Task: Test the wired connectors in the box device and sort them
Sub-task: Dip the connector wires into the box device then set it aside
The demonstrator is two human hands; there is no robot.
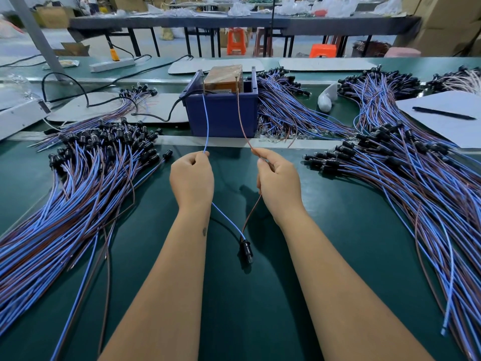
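A blue box device (221, 113) with a brown block inside stands at the middle of the green table. My left hand (192, 178) pinches a blue wire (207, 121) whose tip reaches the box's left pin. My right hand (278, 178) pinches a brown wire (240, 118) running up to the box's right pin. Both wires hang below my hands and join a black connector (246, 250) lying on the table between my forearms.
Large heaps of blue-and-brown wired connectors lie at the left (78, 178), behind the box at the right (286, 110) and at the far right (416, 165). A sheet of paper (447, 126) with a pen (442, 112) sits at the right. Black cables and a power strip (112, 65) lie at the back left.
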